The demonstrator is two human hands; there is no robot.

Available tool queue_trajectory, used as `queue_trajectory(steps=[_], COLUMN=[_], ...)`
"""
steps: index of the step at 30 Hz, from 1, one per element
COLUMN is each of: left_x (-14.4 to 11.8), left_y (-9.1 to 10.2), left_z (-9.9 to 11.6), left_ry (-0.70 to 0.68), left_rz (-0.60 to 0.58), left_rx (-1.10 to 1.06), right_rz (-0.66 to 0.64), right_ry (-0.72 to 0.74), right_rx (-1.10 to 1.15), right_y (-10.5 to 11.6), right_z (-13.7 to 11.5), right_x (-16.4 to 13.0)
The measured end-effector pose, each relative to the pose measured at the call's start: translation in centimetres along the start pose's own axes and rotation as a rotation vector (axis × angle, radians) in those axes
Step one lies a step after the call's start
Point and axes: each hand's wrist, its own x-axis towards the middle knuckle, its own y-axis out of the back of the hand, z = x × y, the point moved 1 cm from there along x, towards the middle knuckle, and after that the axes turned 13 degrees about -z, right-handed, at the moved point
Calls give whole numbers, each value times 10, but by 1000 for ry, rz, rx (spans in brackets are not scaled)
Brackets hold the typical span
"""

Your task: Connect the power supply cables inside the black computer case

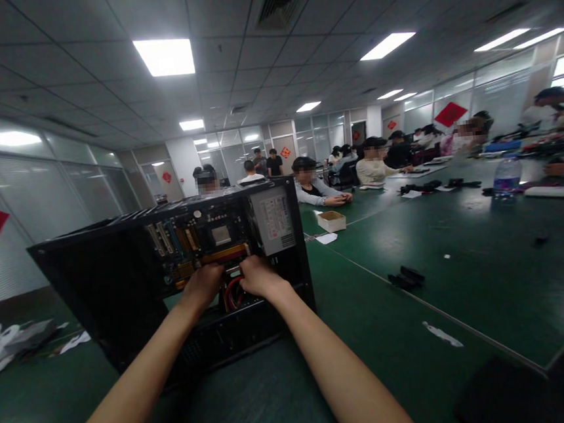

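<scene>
An open black computer case [96,287] stands on the green table [381,334] in front of me, its motherboard [200,238] and grey power supply [273,220] exposed. Both my hands reach inside it. My left hand [203,283] and my right hand [259,276] sit side by side at the lower edge of the motherboard, fingers curled on something there, just above a bundle of red cables [233,295]. What the fingers grip is hidden by the hands.
Small black parts [406,277] and a white scrap [441,334] lie on the table to the right. A small cardboard box [331,220] and a water bottle [506,179] stand farther back. Several other people sit along the long tables. White packaging [7,344] lies at far left.
</scene>
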Motion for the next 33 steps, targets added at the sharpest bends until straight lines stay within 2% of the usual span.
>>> queue_trajectory(steps=[8,12,14,19,26,33], left_x=[-2,-15,-20,-20,-16,-17], left_y=[0,-4,-9,-20,-20,-21], left_z=[2,3,1,-4,-6,-3], left_ry=[74,183,178,45,83,155], left_rz=[18,124,167,24,-22,-31], left_rx=[-1,-204,-305,-362,-360,-368], right_rz=[0,41,69,90,-5,0], right_ry=[65,96,123,201,350,240], right_rx=[-80,-94,-104,-181,-418,-478], right_y=[-1,-2,-2,-1,9,4], right_z=[0,1,1,-1,-5,-6], right_x=[1,0,0,4,15,20])
